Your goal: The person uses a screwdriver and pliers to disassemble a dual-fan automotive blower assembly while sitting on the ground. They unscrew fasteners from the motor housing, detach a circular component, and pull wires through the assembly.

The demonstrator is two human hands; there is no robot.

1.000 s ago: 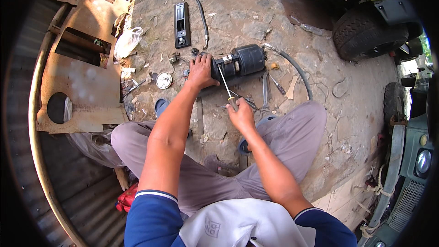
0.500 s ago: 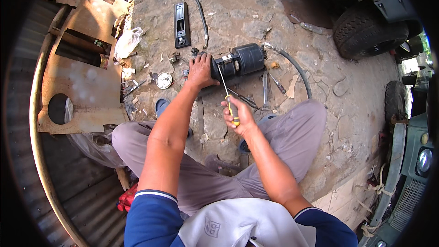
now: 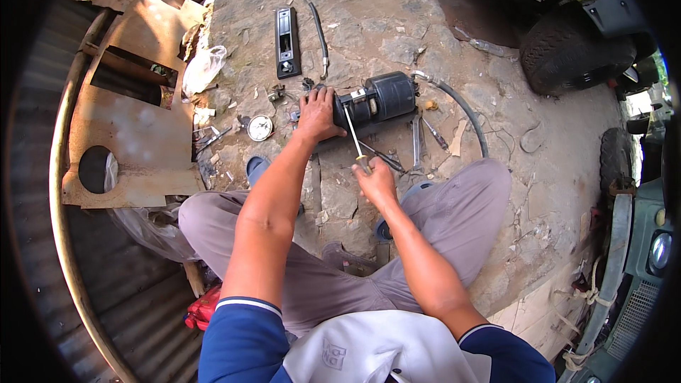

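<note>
A black cylindrical motor-like unit (image 3: 394, 96) lies on its side on the stone ground in front of me. My left hand (image 3: 318, 115) is wrapped over its left end and presses it down. In my right hand (image 3: 376, 181) is a screwdriver (image 3: 357, 139), its yellow and dark handle mostly covered by my fingers. The long shaft slants up and away, and its tip meets the unit near a bracket, just right of my left hand. Exactly what the tip touches is too small to make out.
Beyond the unit lie a black slotted panel (image 3: 286, 42) and a short hose (image 3: 318, 35). A longer hose (image 3: 462, 108) curves off its right end. A wrench (image 3: 416, 140) lies close by, and a round white lid (image 3: 259, 128) sits left. Vehicle tyre (image 3: 571, 53) at right; rusty sheet metal (image 3: 142, 142) at left.
My right hand has shifted its hold on the screwdriver, now covering more of the handle. The left hand stays on the unit. The whole view has shifted slightly.
</note>
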